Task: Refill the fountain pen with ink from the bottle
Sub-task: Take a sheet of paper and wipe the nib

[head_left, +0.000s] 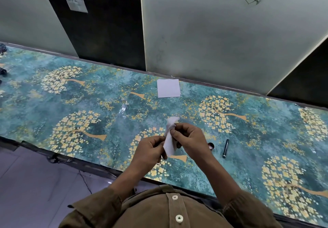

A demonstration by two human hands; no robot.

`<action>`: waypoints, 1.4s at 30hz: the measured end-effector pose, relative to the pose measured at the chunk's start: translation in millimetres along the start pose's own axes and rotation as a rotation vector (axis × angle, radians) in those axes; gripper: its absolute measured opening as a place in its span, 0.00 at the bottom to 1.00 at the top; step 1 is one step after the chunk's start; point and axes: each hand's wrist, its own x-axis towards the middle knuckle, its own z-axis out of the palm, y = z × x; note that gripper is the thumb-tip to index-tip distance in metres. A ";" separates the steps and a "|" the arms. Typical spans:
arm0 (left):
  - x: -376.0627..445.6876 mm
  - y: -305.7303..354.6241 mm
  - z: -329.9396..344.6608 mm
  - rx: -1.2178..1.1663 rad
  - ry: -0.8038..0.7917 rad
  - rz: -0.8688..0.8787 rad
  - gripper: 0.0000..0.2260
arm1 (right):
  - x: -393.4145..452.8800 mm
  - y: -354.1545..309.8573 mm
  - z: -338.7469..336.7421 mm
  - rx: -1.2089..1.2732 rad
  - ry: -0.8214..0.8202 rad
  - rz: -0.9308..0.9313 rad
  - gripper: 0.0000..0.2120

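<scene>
My right hand (190, 139) pinches a white tissue (170, 139) above the table's near edge. My left hand (150, 149) is curled beside it, gripping a thin dark object that I take for part of the fountain pen; the tissue and fingers hide most of it. A black pen cap (225, 148) lies on the table to the right of my hands. Just past my right wrist shows part of a small round dark item (211, 146), maybe the ink bottle or its lid.
A white paper square (168, 88) lies near the back wall. The table (88, 94) has a teal cover with golden trees. Dark objects (2, 71) sit at the far left edge. The wall panels stand close behind.
</scene>
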 end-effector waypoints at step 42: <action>48.1 -44.7 -220.2 -0.079 0.140 -0.186 0.06 | 114.9 88.8 175.6 -1.088 -0.126 0.023 0.18</action>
